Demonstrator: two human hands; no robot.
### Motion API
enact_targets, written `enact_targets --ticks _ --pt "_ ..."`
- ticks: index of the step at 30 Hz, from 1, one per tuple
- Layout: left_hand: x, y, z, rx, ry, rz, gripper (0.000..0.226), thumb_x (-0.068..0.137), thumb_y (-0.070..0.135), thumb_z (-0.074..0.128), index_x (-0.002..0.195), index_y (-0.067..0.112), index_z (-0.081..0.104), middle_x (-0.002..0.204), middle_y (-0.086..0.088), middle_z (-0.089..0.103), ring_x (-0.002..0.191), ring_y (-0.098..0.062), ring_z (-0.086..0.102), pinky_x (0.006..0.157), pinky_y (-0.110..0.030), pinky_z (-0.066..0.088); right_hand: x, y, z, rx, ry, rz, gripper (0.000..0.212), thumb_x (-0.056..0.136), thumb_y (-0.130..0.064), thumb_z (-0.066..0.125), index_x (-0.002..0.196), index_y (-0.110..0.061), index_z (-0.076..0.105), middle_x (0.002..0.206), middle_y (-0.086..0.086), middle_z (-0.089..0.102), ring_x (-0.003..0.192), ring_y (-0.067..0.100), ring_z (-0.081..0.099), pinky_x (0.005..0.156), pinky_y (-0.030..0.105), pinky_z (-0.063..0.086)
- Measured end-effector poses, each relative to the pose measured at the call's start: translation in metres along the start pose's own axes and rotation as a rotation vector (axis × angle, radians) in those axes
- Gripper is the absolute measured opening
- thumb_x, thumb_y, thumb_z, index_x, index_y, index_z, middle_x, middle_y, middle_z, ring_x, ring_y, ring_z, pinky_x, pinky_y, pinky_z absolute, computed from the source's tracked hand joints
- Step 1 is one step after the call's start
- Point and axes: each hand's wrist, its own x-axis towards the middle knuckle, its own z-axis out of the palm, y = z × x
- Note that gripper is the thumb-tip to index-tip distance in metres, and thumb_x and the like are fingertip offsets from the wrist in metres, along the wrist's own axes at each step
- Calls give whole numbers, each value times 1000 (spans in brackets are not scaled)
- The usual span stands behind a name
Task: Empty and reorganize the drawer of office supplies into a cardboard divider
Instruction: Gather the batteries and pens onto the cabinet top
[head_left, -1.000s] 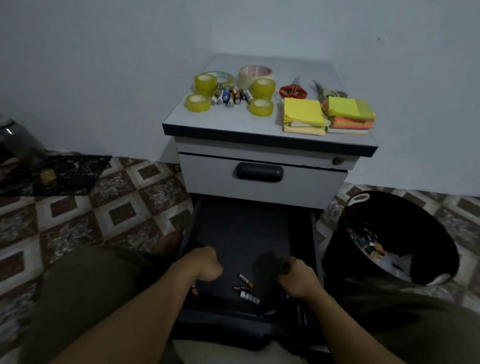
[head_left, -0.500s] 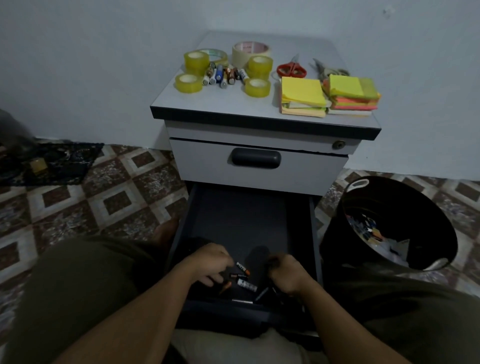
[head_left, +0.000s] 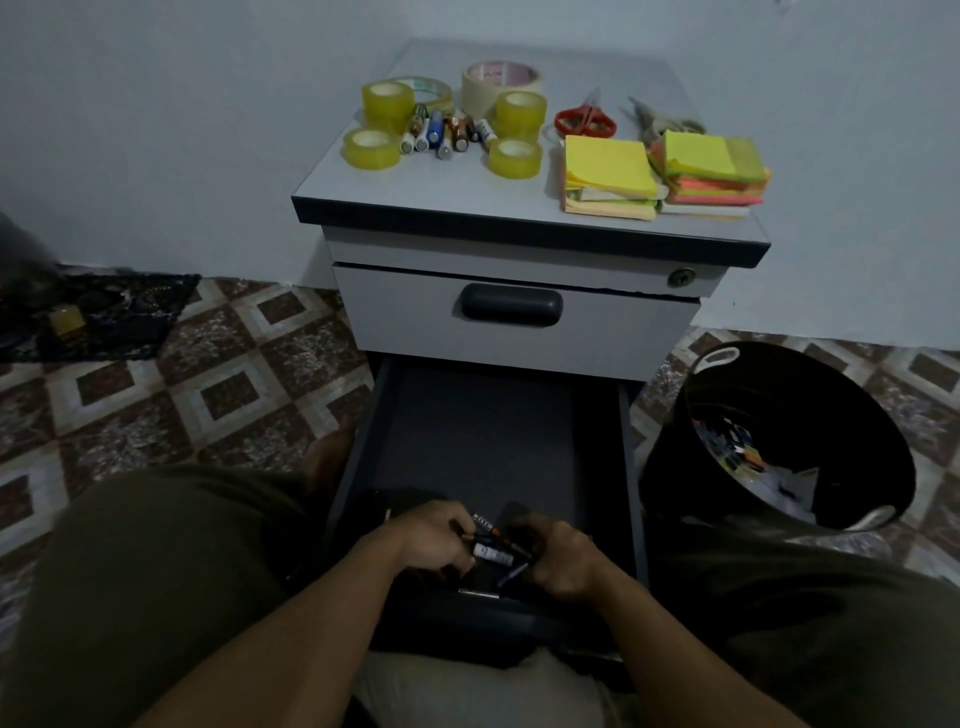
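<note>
Lower drawer (head_left: 483, 447) stands pulled out from the cabinet (head_left: 519, 249), its front edge against the person's lap. Its dark floor lies exposed from the hands back to the cabinet face, bounded by a low wall on each side. The left wall runs beside the person's left leg (head_left: 156, 571); the right wall stands just beside a black bin (head_left: 779, 441) on the floor, which holds mixed scraps. The loose batteries (head_left: 491, 553) lie in a small cluster at the front of the drawer floor, between the two hands. Left hand (head_left: 431, 540) is knuckles-up with fingers curled, grasping one battery at the cluster's left edge. Right hand (head_left: 563, 564) is likewise knuckles-up, fingers curled inward and touching the cluster's right side; in the dim light I cannot tell whether it grasps anything. Both forearms enter from the bottom edge and converge on the drawer front. The upper drawer (head_left: 514, 322) is closed, with a dark recessed handle. On the cabinet top: tape rolls (head_left: 387, 104) ringing a second group of batteries (head_left: 441, 132) at the left; red scissors (head_left: 584, 119) and a second, greyish pair (head_left: 660, 122) behind; two stacks of sticky notes (head_left: 610, 179) at the right, near the front edge. The floor (head_left: 208, 374) is patterned tile; a dark cloth (head_left: 104, 317) lies at the far left against a plain pale wall (head_left: 156, 130).
</note>
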Motion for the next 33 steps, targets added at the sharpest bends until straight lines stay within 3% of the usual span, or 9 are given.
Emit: enact_targets --ticks 3,7,11,14,18,22,26,33 --pt "3 -3 -1 8 -13 28 47 80 8 77 122 22 62 104 3 64 83 -6 60 64 -12 49 -1 -1 -3 -15 -37 -39 66 67 -34 89 128 -30 62 119 -8 67 105 7 62 75 4 42" --pt "6 -4 1 52 -44 29 53 77 9 78 126 24 62 114 0 64 102 -16 62 80 -18 50 2 -2 -3 -20 -28 -43 59 64 -39 89 118 -28 69 110 -7 71 100 10 67 73 9 44" --pt "12 -4 6 138 -54 65 48 80 9 77 125 21 63 111 3 58 96 -11 55 61 -8 41 1 -6 -1 -88 -58 -78 43 77 -26 79 119 -27 70 116 -5 70 105 10 64 78 10 41" --pt "14 -6 6 196 -60 69 41 80 13 78 118 21 67 106 6 58 96 -10 55 60 -9 39 2 -7 -3 -120 -89 -94 36 83 -22 72 119 -26 70 121 -4 69 109 11 63 82 12 41" --pt "18 -9 8 257 -75 72 21 78 15 79 93 28 73 87 12 64 88 -8 59 70 -15 45 1 -12 -3 -142 -140 -110 29 86 -19 64 113 -22 74 120 -1 71 109 13 64 88 17 48" --pt "17 -9 5 269 -79 75 18 77 18 79 91 28 76 97 11 68 96 -9 62 79 -18 49 -1 -12 -8 -128 -169 -128 31 87 -12 63 116 -17 73 119 1 71 109 14 64 91 21 49" --pt "17 -12 6 288 -64 104 15 73 23 83 77 35 75 97 14 71 97 -10 65 93 -28 53 -3 -10 -7 -71 -169 -109 31 85 -20 71 116 -23 73 118 -3 71 107 10 63 86 16 47" --pt "17 -12 5 366 26 194 13 74 26 86 84 21 79 90 5 72 82 -7 64 69 -17 47 -2 -11 -4 -123 -155 -111 30 85 -21 73 115 -20 73 119 -3 70 106 11 63 83 16 46"
